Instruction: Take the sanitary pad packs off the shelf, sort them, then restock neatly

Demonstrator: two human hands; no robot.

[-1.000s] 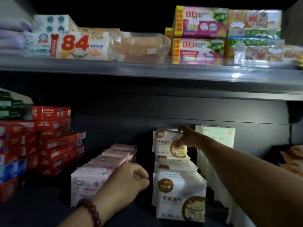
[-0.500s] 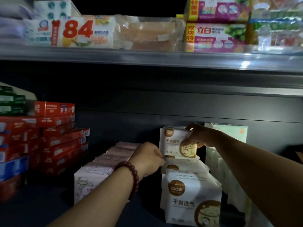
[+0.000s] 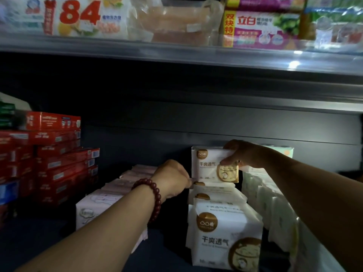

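Note:
A row of white sanitary pad packs with gold-brown logos runs front to back on the lower shelf; the front pack (image 3: 224, 240) stands upright. My right hand (image 3: 238, 154) pinches the top right corner of the rear white pack (image 3: 208, 165), which is raised above the row. My left hand (image 3: 172, 179), with a red bead bracelet on the wrist, has its fingers curled at the lower left corner of that same pack; the grip itself is hidden. A row of pink-white packs (image 3: 94, 209) sits to the left.
Red boxes (image 3: 59, 158) are stacked at the left of the lower shelf. Pale green-white packs (image 3: 275, 193) line the right side under my right arm. The upper shelf edge (image 3: 176, 55) carries soap and detergent packs overhead. The dark shelf floor (image 3: 39, 242) shows at front left.
My left hand moved up and right from the pink packs to the lower left corner of the rear white pack. My right hand shifted from its face to its top corner.

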